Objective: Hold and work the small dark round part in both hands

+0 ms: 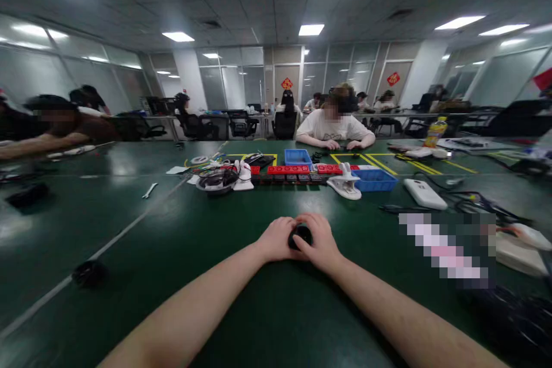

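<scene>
**Item: small black round object, held in both hands**

Location: on the green table (207,299), centre, close in front of the person.

Left hand (276,240): fingers curled against the left side of the small black round object (301,235), grasping it.

Right hand (319,245): wrapped over its right side and top, also grasping. The hands touch each other around it; only a dark rounded face shows between them.

Step in hand, as judged: a two-handed hold, the object pressed or worked between the fingers at table level. What it is exactly cannot be told.

Next move calls for: a steady grip on one side while the other hand works.

Beyond:
- row of red blocks (288,169)
- two blue bins (374,179)
- white clamp-like tool (345,186)
- coil of cables (215,179)
- white power bank (425,194)

A seated co-worker (334,126) is across the table.
</scene>
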